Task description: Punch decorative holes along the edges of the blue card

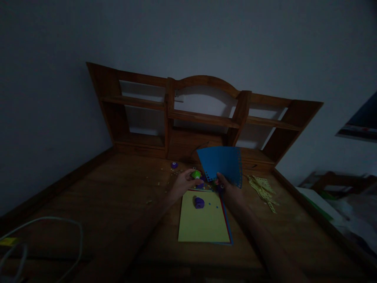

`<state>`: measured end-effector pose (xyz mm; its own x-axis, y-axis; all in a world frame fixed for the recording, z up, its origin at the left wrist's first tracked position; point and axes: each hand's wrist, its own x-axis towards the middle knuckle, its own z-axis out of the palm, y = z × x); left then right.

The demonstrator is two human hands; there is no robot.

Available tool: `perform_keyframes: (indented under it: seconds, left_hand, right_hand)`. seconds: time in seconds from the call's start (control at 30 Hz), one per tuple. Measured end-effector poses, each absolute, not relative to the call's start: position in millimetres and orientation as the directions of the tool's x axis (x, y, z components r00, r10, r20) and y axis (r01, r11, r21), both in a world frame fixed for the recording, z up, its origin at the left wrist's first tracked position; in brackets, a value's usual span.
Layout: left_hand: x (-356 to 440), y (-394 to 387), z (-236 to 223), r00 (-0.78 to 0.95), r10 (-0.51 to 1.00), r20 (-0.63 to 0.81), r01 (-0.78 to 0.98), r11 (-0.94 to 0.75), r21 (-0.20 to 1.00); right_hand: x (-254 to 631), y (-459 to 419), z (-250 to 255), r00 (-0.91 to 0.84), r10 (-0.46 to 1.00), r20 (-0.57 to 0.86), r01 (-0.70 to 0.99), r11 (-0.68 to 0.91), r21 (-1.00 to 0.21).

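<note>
My left hand (183, 181) is closed around a small green paper punch (196, 174), held at the edge of a blue sheet of paper (220, 163). My right hand (228, 188) grips that blue sheet by its lower edge and holds it upright; a row of punched holes runs along its left and right edges. Below my hands a yellow sheet (203, 220) lies on top of a stack of coloured paper, with a purple punch (199, 202) resting on it.
A wooden desk (118, 204) with a shelved hutch (203, 118) at the back. Another purple punch (174, 164) sits further back. Punched yellow paper strips (262, 188) lie to the right. White cables (44, 239) curl at the near left. Paper bits are scattered about.
</note>
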<state>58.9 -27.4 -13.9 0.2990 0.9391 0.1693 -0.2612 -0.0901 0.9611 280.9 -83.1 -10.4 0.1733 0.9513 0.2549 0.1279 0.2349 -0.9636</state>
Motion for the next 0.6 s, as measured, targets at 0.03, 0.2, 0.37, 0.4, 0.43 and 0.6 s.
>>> perform_keyframes:
  seconds: [0.03, 0.2, 0.37, 0.4, 0.43, 0.6]
  left_hand:
    - [59.2, -27.9, -14.5, 0.302, 0.938, 0.173, -0.254, -0.095, 0.962]
    - [60.2, -30.3, -13.7, 0.345, 0.918, 0.195, -0.221, -0.123, 0.968]
    - [60.8, -33.9, -8.4, 0.381, 0.903, 0.2, -0.191, -0.135, 0.972]
    - [60.9, -34.4, -8.2, 0.384, 0.9, 0.206, -0.185, -0.143, 0.972]
    - [61.0, -34.9, -8.1, 0.386, 0.898, 0.21, -0.181, -0.15, 0.972]
    - [62.0, -37.3, -7.6, 0.399, 0.895, 0.201, -0.19, -0.134, 0.973]
  right_hand:
    - [279.5, -83.8, -7.6, 0.188, 0.945, 0.268, 0.151, 0.241, -0.959]
    - [266.8, -81.3, 1.6, 0.239, 0.93, 0.278, 0.187, 0.237, -0.953]
    - [265.0, -79.7, -1.6, 0.268, 0.933, 0.24, 0.255, 0.172, -0.952]
    - [265.6, -79.5, -2.7, 0.268, 0.932, 0.243, 0.263, 0.172, -0.949]
    - [266.1, -79.1, -3.6, 0.263, 0.932, 0.248, 0.27, 0.176, -0.947]
    - [268.0, -76.1, -4.4, 0.239, 0.925, 0.296, 0.3, 0.22, -0.928]
